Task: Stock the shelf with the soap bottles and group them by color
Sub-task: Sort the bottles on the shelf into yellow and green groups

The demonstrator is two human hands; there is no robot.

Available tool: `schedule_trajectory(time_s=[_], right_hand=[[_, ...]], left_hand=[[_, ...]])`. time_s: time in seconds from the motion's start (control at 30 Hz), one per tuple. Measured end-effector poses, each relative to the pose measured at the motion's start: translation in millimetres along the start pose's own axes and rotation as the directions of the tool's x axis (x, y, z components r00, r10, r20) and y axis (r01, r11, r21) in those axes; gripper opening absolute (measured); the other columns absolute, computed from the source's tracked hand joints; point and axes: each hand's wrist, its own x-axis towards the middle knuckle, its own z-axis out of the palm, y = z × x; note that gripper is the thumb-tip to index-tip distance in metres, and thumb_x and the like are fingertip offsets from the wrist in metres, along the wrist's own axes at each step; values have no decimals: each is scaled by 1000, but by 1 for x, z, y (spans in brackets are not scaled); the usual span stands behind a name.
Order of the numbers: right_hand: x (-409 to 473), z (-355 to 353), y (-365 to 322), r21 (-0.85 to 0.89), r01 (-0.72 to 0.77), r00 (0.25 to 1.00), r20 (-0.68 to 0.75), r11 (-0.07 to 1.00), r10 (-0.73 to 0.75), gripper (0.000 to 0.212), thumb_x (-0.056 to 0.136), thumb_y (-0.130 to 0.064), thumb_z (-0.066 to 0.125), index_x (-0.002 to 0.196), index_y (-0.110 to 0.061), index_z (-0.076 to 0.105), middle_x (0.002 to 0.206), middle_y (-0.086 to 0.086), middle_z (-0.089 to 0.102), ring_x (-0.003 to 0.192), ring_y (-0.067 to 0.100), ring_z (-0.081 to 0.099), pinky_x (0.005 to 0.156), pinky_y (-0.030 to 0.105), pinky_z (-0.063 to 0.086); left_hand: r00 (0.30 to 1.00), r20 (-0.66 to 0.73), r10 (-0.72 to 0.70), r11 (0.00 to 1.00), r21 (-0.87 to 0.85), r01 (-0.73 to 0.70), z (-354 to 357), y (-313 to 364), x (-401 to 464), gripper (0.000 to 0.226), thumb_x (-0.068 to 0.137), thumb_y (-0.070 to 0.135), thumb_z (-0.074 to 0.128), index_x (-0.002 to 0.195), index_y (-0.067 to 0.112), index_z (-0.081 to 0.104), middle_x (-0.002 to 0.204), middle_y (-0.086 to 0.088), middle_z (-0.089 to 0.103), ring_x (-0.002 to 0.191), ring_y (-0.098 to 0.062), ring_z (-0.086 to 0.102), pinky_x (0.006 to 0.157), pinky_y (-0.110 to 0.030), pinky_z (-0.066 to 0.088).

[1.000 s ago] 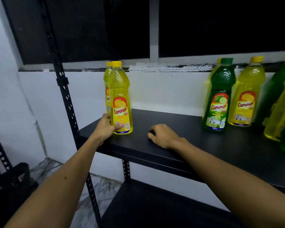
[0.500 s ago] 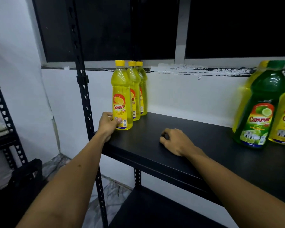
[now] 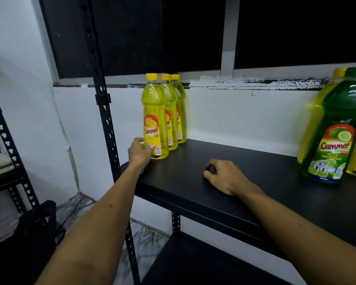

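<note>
Head view: The left hand (image 3: 140, 151) grips the base of the front yellow bottle (image 3: 154, 118), thumb (image 3: 151, 147) pressed across the lower label and the other fingers curled round the bottle's left side, out of sight behind it. The bottle stands upright at the front left corner of the black shelf (image 3: 245, 194), first in a row of 3 yellow bottles; the second yellow bottle (image 3: 170, 112) and third yellow bottle (image 3: 180, 108) stand just behind it toward the white wall (image 3: 234, 116). The left arm reaches straight forward beside the rack's black upright post (image 3: 103, 103). The right hand (image 3: 224, 176) rests knuckles-up on the shelf top, fingers curled loosely under and holding nothing, well apart from the row. At the right edge stands a green bottle (image 3: 335, 128), with another yellow bottle (image 3: 314, 122) just behind it. Compared with 0.5 second earlier, both hands keep the same hold and place; the view has shifted slightly left, cutting off more of the right-hand bottles.
</note>
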Motion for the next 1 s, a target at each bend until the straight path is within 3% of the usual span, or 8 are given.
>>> schedule_trajectory(time_s=[0.17, 0.23, 0.4, 0.57, 0.7, 0.77, 0.87, 1.0], right_hand=[[-3, -4, -3, 7, -27, 1000, -4, 1000, 27, 34, 90, -44, 52, 111, -19, 64, 106, 0, 64, 97, 20, 59, 84, 40, 52], [-6, -5, -5, -4, -47, 999, -19, 999, 47, 33, 89, -44, 53, 104, -17, 65, 99, 2, 65, 91, 22, 60, 80, 41, 53], [-17, -11, -10, -55, -84, 993, -85, 995, 79, 26, 90, -35, 50, 87, -13, 64, 86, 5, 66, 80, 26, 61, 74, 42, 55], [-32, -21, -5, -25, -24, 999, -25, 999, 24, 24, 91, -30, 50, 94, -14, 69, 91, 4, 69, 83, 25, 63, 76, 43, 55], [-50, -35, 12, -3, 37, 999, 5, 999, -37, 20, 92, -25, 52, 89, -18, 70, 89, 0, 71, 82, 19, 65, 77, 41, 55], [-61, -46, 27, 13, 47, 999, 23, 999, -48, 19, 93, -23, 53, 93, -17, 71, 97, -1, 72, 91, 19, 66, 84, 39, 54], [-79, -63, 52, 12, 80, 993, 83, 997, -81, 28, 96, -23, 54, 119, -15, 68, 131, -3, 62, 123, 14, 56, 106, 29, 42], [-106, -86, 85, -34, 84, 994, 70, 996, -82, 30, 96, -24, 56, 121, -14, 68, 131, -5, 62, 123, 11, 55, 104, 23, 40]], left_hand=[[999, 38, -38, 999, 22, 37, -3, 6, -11, 59, 92, 17, 64, 143, 7, 37, 138, -14, 54, 122, -28, 55, 97, -35, 43], [998, 25, -58, 997, 52, 57, -4, 11, -22, 62, 92, 15, 65, 144, 5, 33, 139, -16, 51, 125, -30, 52, 95, -34, 42], [999, 36, 7, 984, 177, -13, -4, 16, -56, 41, 88, 12, 63, 126, 6, 47, 120, -15, 61, 111, -34, 59, 81, -34, 45], [977, 208, 40, 925, 361, -115, -3, 18, -81, 37, 87, 22, 65, 122, 10, 59, 120, -9, 64, 111, -27, 59, 94, -35, 47], [942, 335, 31, 820, 530, -216, 8, 27, -102, 30, 90, 33, 62, 114, 17, 65, 120, -6, 64, 112, -26, 59, 92, -35, 48], [926, 375, 47, 775, 572, -270, 20, 35, -115, 30, 91, 35, 57, 115, 18, 63, 122, -8, 63, 112, -31, 58, 93, -39, 49], [895, 442, 63, 737, 584, -340, 47, 51, -134, 33, 91, 39, 53, 113, 16, 62, 120, -11, 62, 110, -36, 58, 92, -40, 50], [832, 551, 60, 732, 543, -412, 91, 73, -156, 33, 89, 47, 54, 99, 16, 60, 110, -9, 62, 102, -33, 59, 86, -42, 51]])
